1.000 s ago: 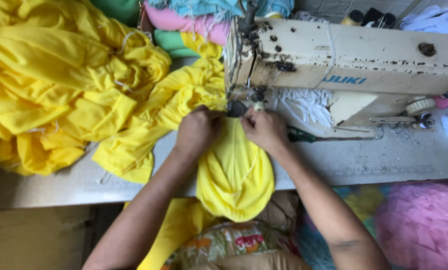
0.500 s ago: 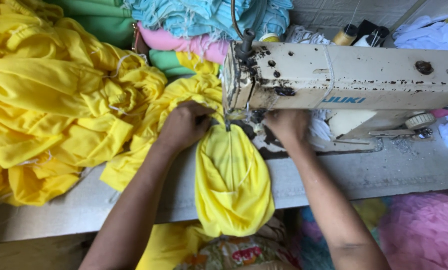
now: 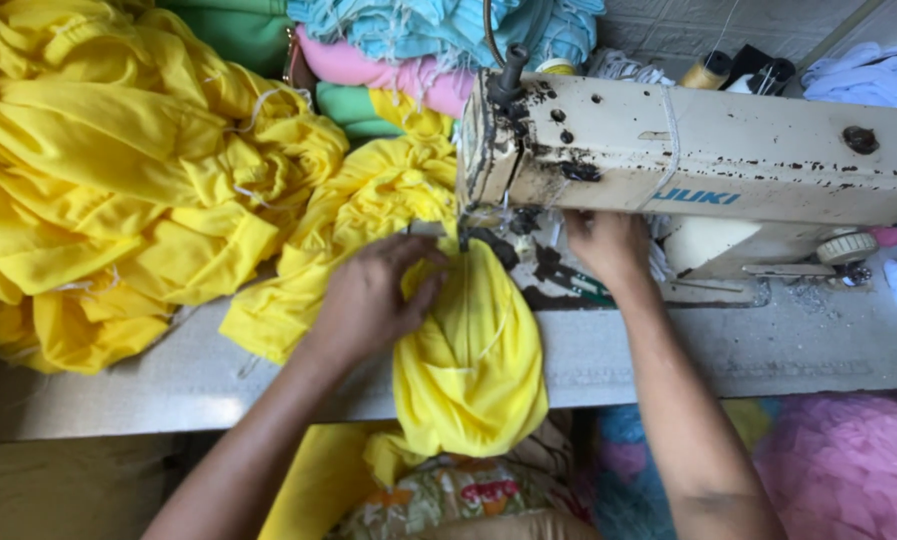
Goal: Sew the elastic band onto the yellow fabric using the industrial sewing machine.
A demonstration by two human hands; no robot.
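Keep left hand [image 3: 373, 300] pressed flat on the yellow cloth [image 3: 468, 360] hanging over the bench's [image 3: 768, 350] front edge, right hand [image 3: 608, 245] resting beside the sewing machine [image 3: 698, 150], grip hidden, and feed slowly and straight.

Grey, worn, speckled desk [image 3: 748, 350] running across the view. Standing on it at the right, a cream, chipped and stained sewing machine [image 3: 708, 165]. Heaped at the left, a big pile of bright yellow fabric [image 3: 118, 190], spilling toward the front edge. Draped over that front edge below the needle, a rounded yellow cloth piece [image 3: 473, 365]. Stacked at the back, folded pink [image 3: 388, 75], green [image 3: 353, 105] and light blue cloth [image 3: 408, 25].
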